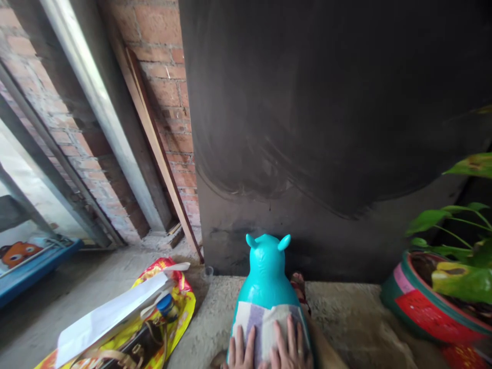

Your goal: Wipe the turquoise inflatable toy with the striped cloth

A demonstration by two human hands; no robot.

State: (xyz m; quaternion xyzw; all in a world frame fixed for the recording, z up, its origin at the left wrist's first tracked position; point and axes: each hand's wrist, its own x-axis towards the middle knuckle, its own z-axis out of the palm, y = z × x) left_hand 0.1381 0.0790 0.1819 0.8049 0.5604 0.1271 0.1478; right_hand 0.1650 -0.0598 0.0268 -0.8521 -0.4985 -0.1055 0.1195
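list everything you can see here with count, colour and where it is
inflatable animal toy: 1, turquoise, on concrete floor, bottom centre, facing the dark wall
cloth: 1, white and lilac checks, on the toy's back
dark panel: 1, black, upright behind the toy
brick wall: 1, red, upper left
planks and metal bar: several, brown and grey, leaning on the bricks
bag: 1, yellow and red, floor bottom left
plant pot: 1, red, green and pink, right, with green leaves
left hand: 1, flat on the cloth
right hand: 1, flat on the cloth, ring on one finger
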